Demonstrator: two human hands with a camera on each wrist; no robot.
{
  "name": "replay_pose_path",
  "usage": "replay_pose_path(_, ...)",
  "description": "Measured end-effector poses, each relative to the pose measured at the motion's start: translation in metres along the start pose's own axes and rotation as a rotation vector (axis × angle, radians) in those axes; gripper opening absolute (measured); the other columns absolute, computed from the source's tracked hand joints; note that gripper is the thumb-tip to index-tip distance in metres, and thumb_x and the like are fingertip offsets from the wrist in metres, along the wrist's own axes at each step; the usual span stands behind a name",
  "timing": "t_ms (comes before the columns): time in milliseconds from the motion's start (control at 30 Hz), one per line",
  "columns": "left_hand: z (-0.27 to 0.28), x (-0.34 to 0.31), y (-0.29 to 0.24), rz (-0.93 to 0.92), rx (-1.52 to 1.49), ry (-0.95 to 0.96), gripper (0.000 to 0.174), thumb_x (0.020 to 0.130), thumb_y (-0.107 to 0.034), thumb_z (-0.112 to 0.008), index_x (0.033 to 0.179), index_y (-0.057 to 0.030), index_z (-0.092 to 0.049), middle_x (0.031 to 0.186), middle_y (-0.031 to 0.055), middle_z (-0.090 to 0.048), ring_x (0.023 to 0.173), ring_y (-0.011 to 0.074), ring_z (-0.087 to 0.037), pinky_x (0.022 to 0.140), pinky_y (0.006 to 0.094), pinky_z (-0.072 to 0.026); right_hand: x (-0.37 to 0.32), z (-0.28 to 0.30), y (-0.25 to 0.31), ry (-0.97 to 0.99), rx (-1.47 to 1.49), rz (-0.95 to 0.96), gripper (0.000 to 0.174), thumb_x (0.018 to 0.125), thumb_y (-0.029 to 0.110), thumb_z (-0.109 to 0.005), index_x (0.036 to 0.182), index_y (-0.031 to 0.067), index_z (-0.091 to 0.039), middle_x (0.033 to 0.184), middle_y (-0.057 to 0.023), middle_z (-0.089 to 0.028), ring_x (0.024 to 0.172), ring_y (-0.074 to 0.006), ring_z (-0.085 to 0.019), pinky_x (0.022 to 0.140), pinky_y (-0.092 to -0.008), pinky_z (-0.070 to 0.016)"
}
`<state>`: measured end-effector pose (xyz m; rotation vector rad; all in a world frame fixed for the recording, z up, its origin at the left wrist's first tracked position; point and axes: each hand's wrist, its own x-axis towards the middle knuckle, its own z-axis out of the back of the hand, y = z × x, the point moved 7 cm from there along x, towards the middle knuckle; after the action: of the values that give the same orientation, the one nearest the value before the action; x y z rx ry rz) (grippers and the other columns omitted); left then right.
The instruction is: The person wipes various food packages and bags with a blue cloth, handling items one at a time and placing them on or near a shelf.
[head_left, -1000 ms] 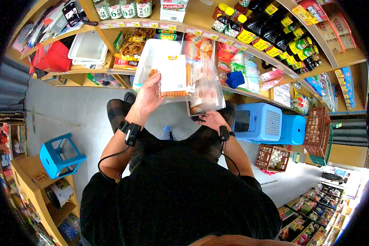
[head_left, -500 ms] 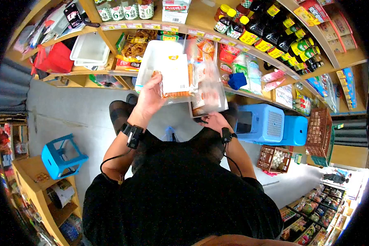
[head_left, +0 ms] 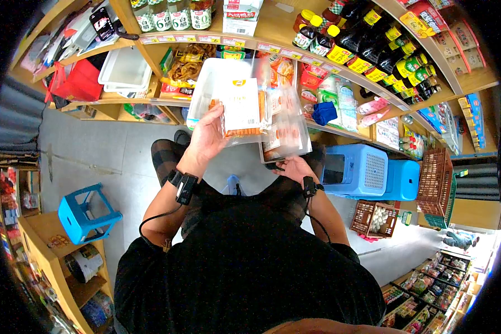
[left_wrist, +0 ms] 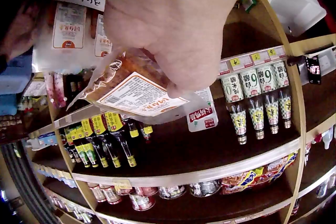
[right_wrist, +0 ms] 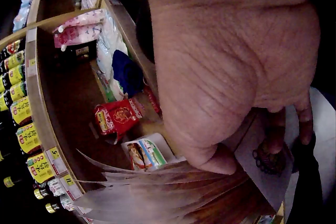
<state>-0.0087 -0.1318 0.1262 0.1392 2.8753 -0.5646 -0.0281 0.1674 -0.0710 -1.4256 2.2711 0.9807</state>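
My left hand [head_left: 207, 133] grips a clear plastic pack [head_left: 244, 132] by its left side, with orange-brown food strips and a white label inside. In the left wrist view, the thumb lies over this pack [left_wrist: 142, 90], printed label outward. My right hand [head_left: 296, 167] pinches the lower edge of a stack of flat clear packets [head_left: 286, 139], white and orange printed. Their layered edges [right_wrist: 173, 195] fan out below the thumb in the right wrist view. The two lots overlap side by side in the head view. Behind the left pack shows a white plastic tray [head_left: 203, 83].
Wooden shelves ahead carry vinegar bottles [head_left: 178, 16], dark sauce bottles [head_left: 367, 53] and bagged goods [head_left: 186, 67]. Blue plastic boxes [head_left: 356, 170] and a brown crate [head_left: 373, 218] stand at the right. A blue stool [head_left: 89, 214] is on the floor at the left.
The head view has shifted slightly, so the shelves and floor items appear a little further right and down. Both hands keep their holds, nearly still.
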Motion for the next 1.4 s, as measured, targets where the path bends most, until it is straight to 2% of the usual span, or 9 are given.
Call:
replay_pose_path(200,-0.004,-0.001,0.0,-0.011,-0.003,0.028,0.044,0.1,-0.022,-0.054,0.14,-0.0039,-0.052,0.138,0.01,-0.061,0.129,0.0256,-0.057,0.11,0.0454,-0.0427,-0.002,-0.004,0.002,0.022,-0.013,-0.001,0.031,0.087,0.013,-0.065,0.117,0.0071,-0.06,0.113,-0.0088,-0.065,0.101,-0.0258,-0.062,0.099,-0.0621,-0.048)
replay_pose_path(267,-0.002,-0.001,0.0,-0.017,0.017,0.042,0.045,0.101,-0.024,-0.054,0.141,-0.0051,-0.052,0.139,0.0079,-0.061,0.13,0.0245,-0.056,0.113,0.0461,-0.0386,-0.002,-0.005,0.002,0.025,-0.028,0.002,0.034,0.087,0.014,-0.065,0.12,0.0078,-0.059,0.113,-0.0085,-0.065,0.1,-0.0255,-0.063,0.099,-0.0622,-0.0479)
replay_pose_path(367,-0.001,-0.001,0.001,-0.022,0.019,0.012,0.046,0.1,-0.025,-0.055,0.142,-0.0048,-0.052,0.139,0.008,-0.061,0.131,0.0245,-0.055,0.113,0.0464,-0.0383,0.001,0.002,0.0,0.041,-0.014,0.0,0.036,0.087,0.014,-0.065,0.122,0.0078,-0.058,0.113,-0.0085,-0.065,0.102,-0.0257,-0.062,0.1,-0.0624,-0.0474)
replay_pose_path(667,0.004,-0.002,0.001,-0.008,0.026,-0.053,0.043,0.099,-0.025,-0.055,0.139,-0.0068,-0.055,0.138,0.0042,-0.062,0.129,0.0228,-0.056,0.109,0.0431,-0.0401,0.001,0.002,0.0,0.03,-0.034,0.008,0.032,0.087,0.015,-0.063,0.118,0.0059,-0.06,0.114,-0.0104,-0.066,0.104,-0.0262,-0.062,0.102,-0.061,-0.0463)
replay_pose_path(867,0.005,-0.004,0.002,-0.01,0.02,-0.111,0.042,0.099,-0.025,-0.055,0.137,-0.0074,-0.056,0.137,0.004,-0.063,0.128,0.0228,-0.056,0.107,0.0445,-0.0407,0.002,0.005,-0.001,0.002,-0.002,-0.009,0.031,0.087,0.016,-0.063,0.116,0.0049,-0.062,0.111,-0.0104,-0.067,0.103,-0.0266,-0.062,0.101,-0.0607,-0.0462)
replay_pose_path(967,0.007,-0.001,0.002,-0.022,0.019,-0.05,0.042,0.1,-0.025,-0.055,0.138,-0.0067,-0.056,0.138,0.0046,-0.062,0.129,0.023,-0.056,0.109,0.0449,-0.0401,0.0,0.001,0.001,0.017,-0.015,-0.005,0.029,0.086,0.015,-0.063,0.114,0.0051,-0.063,0.108,-0.0098,-0.068,0.102,-0.0265,-0.063,0.101,-0.061,-0.0458)
replay_pose_path(1167,0.004,-0.002,0.0,-0.023,0.04,-0.008,0.044,0.101,-0.026,-0.053,0.14,-0.004,-0.052,0.139,0.0082,-0.061,0.13,0.0245,-0.056,0.109,0.0431,-0.0411,0.001,0.001,0.001,0.07,-0.013,0.006,0.029,0.088,0.016,-0.065,0.115,0.008,-0.061,0.113,-0.0084,-0.066,0.103,-0.0261,-0.062,0.1,-0.0612,-0.046)
replay_pose_path(1233,0.004,-0.002,0.001,-0.004,0.013,-0.009,0.04,0.1,-0.02,-0.054,0.138,-0.008,-0.055,0.136,0.006,-0.063,0.128,0.0232,-0.057,0.11,0.0445,-0.0416,0.001,0.001,0.0,0.053,-0.004,0.003,0.029,0.087,0.015,-0.065,0.115,0.0084,-0.061,0.112,-0.0087,-0.066,0.103,-0.0261,-0.062,0.1,-0.0616,-0.0456)
replay_pose_path(1400,0.006,-0.001,0.002,-0.008,0.025,0.0,0.041,0.1,-0.021,-0.054,0.138,-0.008,-0.055,0.135,0.006,-0.063,0.128,0.0231,-0.057,0.109,0.0445,-0.0418,0.003,0.006,-0.001,0.036,0.002,0.01,0.028,0.087,0.015,-0.065,0.114,0.0078,-0.061,0.111,-0.0101,-0.066,0.102,-0.0272,-0.062,0.1,-0.0626,-0.0454)
